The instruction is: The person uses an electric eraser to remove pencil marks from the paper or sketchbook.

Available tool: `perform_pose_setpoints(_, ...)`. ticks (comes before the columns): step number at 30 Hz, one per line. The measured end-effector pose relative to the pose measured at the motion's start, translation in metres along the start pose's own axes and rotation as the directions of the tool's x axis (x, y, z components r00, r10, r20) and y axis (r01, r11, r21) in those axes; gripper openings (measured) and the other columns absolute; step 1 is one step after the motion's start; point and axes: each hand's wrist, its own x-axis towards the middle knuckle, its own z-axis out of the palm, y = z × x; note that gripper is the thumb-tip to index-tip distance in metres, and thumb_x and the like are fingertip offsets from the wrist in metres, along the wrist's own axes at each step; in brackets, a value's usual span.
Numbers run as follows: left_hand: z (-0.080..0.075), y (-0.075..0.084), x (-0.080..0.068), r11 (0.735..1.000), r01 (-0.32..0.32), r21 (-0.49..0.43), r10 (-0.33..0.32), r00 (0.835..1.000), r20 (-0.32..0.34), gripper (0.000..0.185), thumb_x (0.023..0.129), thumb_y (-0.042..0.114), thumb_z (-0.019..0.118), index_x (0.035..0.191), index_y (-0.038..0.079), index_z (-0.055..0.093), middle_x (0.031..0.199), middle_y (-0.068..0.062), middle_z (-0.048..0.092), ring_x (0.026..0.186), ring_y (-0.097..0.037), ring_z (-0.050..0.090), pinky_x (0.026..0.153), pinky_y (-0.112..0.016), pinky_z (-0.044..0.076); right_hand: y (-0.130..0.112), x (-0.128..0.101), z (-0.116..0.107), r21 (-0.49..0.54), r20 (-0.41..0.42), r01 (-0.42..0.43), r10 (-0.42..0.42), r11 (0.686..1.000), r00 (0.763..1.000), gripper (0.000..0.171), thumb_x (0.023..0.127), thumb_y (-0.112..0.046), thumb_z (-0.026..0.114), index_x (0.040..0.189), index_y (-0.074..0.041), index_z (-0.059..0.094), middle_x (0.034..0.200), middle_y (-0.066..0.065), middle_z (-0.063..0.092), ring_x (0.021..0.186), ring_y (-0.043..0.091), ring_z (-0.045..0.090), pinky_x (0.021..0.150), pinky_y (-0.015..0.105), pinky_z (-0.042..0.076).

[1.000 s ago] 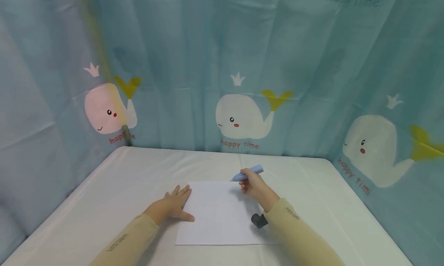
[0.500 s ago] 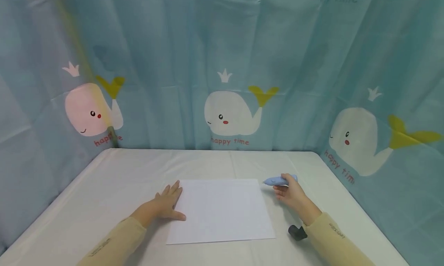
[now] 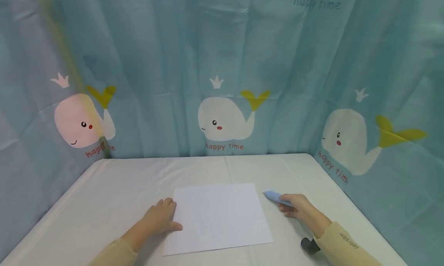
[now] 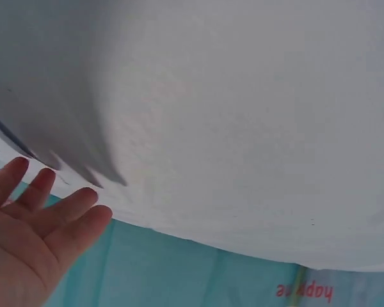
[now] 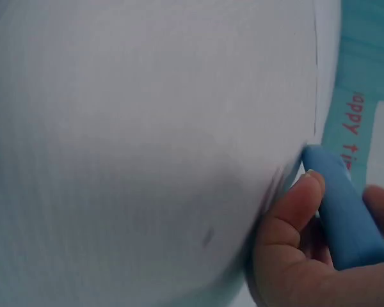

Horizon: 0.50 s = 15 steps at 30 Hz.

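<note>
A blank white sheet of paper lies flat on the table in the head view. At its left edge is my left hand, the thumb reaching onto the sheet; the left wrist view has these fingers extended and holding nothing. To the right of the sheet, my right hand grips a thick light-blue pen-shaped tool with a thin pointed tip. That tip points left and stands apart from the sheet in the head view. In the right wrist view, thumb and fingers are around the blue tool body; its exact kind is unclear.
A white cloth covers the table. A small black object sits by the right sleeve, partly hidden. Behind and at both sides hangs a teal curtain printed with whales.
My right hand has moved the blue tool from over the sheet to its right side, then lower toward me. My left hand stays at the left edge. The head view has shifted.
</note>
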Motion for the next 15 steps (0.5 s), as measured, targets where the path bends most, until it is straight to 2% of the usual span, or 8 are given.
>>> perform_pose_setpoints(2, -0.002, 0.002, -0.004, 1.000, -0.009, 0.019, 0.009, 1.000, -0.023, 0.080, 0.073, 0.048, 0.080, 0.120, -0.011, 0.054, 0.121, -0.029, 0.054, 0.110, -0.050, 0.054, 0.085, -0.061, 0.047, -0.004, 0.002, 0.003, -0.115, -0.030, -0.029, 0.025, 0.993, 0.999, 0.054, 0.089, -0.010, 0.063, 0.126, 0.022, 0.039, 0.090, 0.017, 0.060, 0.068, 0.017, 0.061, 0.060, 0.026, 0.053)
perform_pose_setpoints(4, -0.005, 0.003, -0.007, 1.000, -0.001, -0.002, 0.001, 0.999, -0.033, 0.077, 0.075, 0.043, 0.080, 0.122, -0.011, 0.053, 0.121, -0.030, 0.054, 0.110, -0.048, 0.055, 0.087, -0.058, 0.047, -0.010, 0.006, 0.005, -0.240, -0.058, -0.051, 0.039, 0.970, 0.998, 0.055, 0.087, -0.013, 0.066, 0.123, 0.021, 0.042, 0.093, 0.020, 0.053, 0.070, 0.019, 0.056, 0.060, 0.025, 0.051)
perform_pose_setpoints(6, -0.010, 0.002, -0.010, 0.999, 0.020, -0.046, -0.021, 0.999, -0.030, 0.077, 0.077, 0.040, 0.079, 0.127, -0.012, 0.050, 0.126, -0.032, 0.051, 0.116, -0.048, 0.053, 0.093, -0.056, 0.045, -0.015, 0.011, 0.007, -0.363, -0.055, -0.048, 0.030, 0.931, 0.998, 0.056, 0.087, -0.016, 0.068, 0.122, 0.019, 0.044, 0.095, 0.021, 0.050, 0.075, 0.022, 0.053, 0.063, 0.026, 0.050)
perform_pose_setpoints(9, -0.017, -0.002, -0.013, 0.991, 0.074, -0.111, -0.075, 0.997, -0.004, 0.078, 0.082, 0.036, 0.076, 0.134, -0.012, 0.044, 0.136, -0.033, 0.045, 0.127, -0.048, 0.043, 0.102, -0.057, 0.037, -0.021, 0.017, 0.012, -0.495, -0.004, 0.008, -0.011, 0.869, 1.000, 0.044, 0.086, -0.017, 0.069, 0.114, 0.015, 0.054, 0.092, 0.017, 0.052, 0.079, 0.023, 0.051, 0.064, 0.027, 0.050)
perform_pose_setpoints(12, -0.023, -0.006, -0.016, 0.986, 0.099, -0.136, -0.098, 0.995, 0.011, 0.076, 0.084, 0.035, 0.074, 0.135, -0.012, 0.044, 0.139, -0.033, 0.043, 0.130, -0.048, 0.040, 0.104, -0.057, 0.034, -0.025, 0.022, 0.017, -0.551, 0.057, 0.083, -0.061, 0.830, 0.996, 0.029, 0.086, -0.015, 0.070, 0.102, 0.008, 0.062, 0.087, 0.012, 0.053, 0.079, 0.022, 0.050, 0.064, 0.028, 0.050)
perform_pose_setpoints(15, -0.027, -0.008, -0.020, 0.984, 0.093, -0.154, -0.093, 0.996, 0.005, 0.073, 0.085, 0.035, 0.073, 0.134, -0.011, 0.046, 0.139, -0.032, 0.044, 0.131, -0.047, 0.039, 0.105, -0.057, 0.033, -0.028, 0.026, 0.022, -0.578, 0.078, 0.121, -0.093, 0.807, 0.993, 0.022, 0.086, -0.013, 0.071, 0.095, 0.005, 0.064, 0.085, 0.011, 0.055, 0.078, 0.021, 0.051, 0.063, 0.029, 0.051)
